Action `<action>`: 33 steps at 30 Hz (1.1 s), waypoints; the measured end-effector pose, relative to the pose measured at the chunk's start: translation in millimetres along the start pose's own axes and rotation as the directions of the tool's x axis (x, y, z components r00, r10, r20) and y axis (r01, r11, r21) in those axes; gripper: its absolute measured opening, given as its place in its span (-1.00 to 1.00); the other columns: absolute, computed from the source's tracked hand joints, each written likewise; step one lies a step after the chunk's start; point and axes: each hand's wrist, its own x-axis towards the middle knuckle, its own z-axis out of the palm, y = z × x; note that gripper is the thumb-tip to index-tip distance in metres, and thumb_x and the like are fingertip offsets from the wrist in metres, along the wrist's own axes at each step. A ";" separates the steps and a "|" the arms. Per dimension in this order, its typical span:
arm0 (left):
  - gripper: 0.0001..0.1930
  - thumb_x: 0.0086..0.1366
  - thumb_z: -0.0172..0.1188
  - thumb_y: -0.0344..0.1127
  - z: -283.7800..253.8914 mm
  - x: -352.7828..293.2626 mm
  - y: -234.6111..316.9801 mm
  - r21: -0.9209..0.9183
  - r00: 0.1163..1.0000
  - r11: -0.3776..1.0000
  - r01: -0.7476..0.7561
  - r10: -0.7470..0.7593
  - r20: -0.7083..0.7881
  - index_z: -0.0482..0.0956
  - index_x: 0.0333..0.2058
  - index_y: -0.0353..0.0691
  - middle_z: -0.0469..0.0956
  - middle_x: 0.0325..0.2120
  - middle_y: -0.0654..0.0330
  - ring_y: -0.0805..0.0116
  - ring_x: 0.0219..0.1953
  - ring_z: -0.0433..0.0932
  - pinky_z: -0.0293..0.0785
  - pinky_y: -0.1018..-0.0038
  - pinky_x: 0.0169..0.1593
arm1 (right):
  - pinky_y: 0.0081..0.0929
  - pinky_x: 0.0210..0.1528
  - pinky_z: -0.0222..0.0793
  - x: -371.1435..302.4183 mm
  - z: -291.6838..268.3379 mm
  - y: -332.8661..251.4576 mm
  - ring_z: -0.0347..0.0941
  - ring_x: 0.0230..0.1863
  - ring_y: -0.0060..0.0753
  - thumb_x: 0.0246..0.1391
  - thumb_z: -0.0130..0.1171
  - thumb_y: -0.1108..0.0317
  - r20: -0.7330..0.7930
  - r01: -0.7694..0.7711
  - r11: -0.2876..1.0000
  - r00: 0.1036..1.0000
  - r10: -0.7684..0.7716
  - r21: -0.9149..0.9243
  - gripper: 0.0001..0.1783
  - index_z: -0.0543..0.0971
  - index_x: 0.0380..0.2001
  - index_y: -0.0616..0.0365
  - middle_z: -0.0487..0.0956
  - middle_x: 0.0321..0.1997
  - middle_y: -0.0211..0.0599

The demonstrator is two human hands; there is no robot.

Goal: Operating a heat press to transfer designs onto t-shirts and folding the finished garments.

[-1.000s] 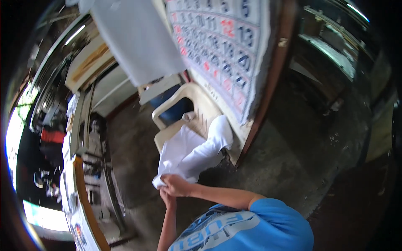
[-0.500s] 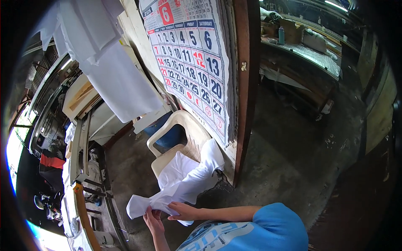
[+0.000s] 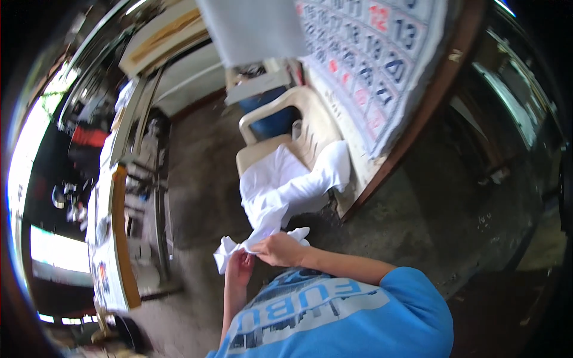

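Note:
A long white cloth [image 3: 286, 194] lies draped over the seat and arm of a cream plastic chair [image 3: 310, 128], and its near end stretches down to my hands. My left hand [image 3: 239, 267] pinches the cloth close to its gathered tip. Beside it my right hand [image 3: 279, 249] is closed over the same cloth, its knuckles up and its fingertips partly hidden. The two hands nearly touch, in front of my blue shirt. Bits of white fabric stick out on the left of my left hand and behind my right.
A big paper calendar [image 3: 364, 71] hangs on the wall right of the chair, beside a brown wooden post [image 3: 418, 152]. Another white cloth [image 3: 253, 33] hangs above. Behind the chair stands a blue drum [image 3: 271, 119]. A long wood-edged worktable [image 3: 117, 238] runs along the left.
My view has swung down and left, so the chair and calendar sit further right. My right hand has turned knuckles-up and closed on the cloth, nearer my left hand; the cloth's end is more bunched.

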 end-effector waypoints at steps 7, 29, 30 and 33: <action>-0.86 0.22 -0.05 -0.37 -5.3 -26.2 -6.7 -0.063 0.997 0.997 -0.044 0.040 -0.062 0.39 -0.29 -0.30 0.51 -0.45 0.19 0.43 -0.43 0.52 0.50 0.58 -0.34 | -0.23 -0.50 0.32 5.8 7.6 -17.9 0.43 -0.56 -0.07 -0.06 0.04 0.30 0.181 0.117 0.992 0.975 -0.125 0.056 -0.87 0.47 -0.46 0.11 0.49 -0.61 -0.16; -0.87 0.09 0.17 -0.39 100.1 -90.6 7.9 0.413 0.795 0.702 -0.579 0.600 0.095 0.53 -0.43 -0.35 0.52 -0.53 0.24 0.56 -0.49 0.47 0.39 0.66 -0.41 | -0.54 -0.35 0.41 34.2 -40.0 -60.8 0.46 -0.37 -0.35 -0.15 0.25 0.24 -0.055 0.038 0.859 0.998 -0.012 0.510 -0.60 0.45 -0.28 0.28 0.48 -0.36 -0.15; -0.87 0.08 0.18 -0.40 103.8 -90.9 6.7 0.381 0.799 0.715 -0.586 0.589 0.123 0.54 -0.41 -0.36 0.53 -0.53 0.22 0.56 -0.50 0.47 0.39 0.66 -0.42 | -0.54 -0.35 0.41 32.3 -39.5 -59.5 0.46 -0.37 -0.35 -0.15 0.25 0.24 -0.042 0.041 0.854 0.999 -0.023 0.518 -0.60 0.45 -0.28 0.28 0.48 -0.36 -0.15; -0.86 0.11 0.15 -0.40 107.8 -90.8 6.0 0.385 0.810 0.717 -0.581 0.556 0.187 0.53 -0.41 -0.39 0.53 -0.53 0.20 0.54 -0.49 0.49 0.48 0.59 -0.38 | -0.54 -0.36 0.41 29.1 -40.5 -53.1 0.47 -0.40 -0.36 -0.11 0.19 0.35 0.022 -0.095 0.809 0.995 0.101 0.580 -0.73 0.47 -0.34 0.29 0.49 -0.41 -0.17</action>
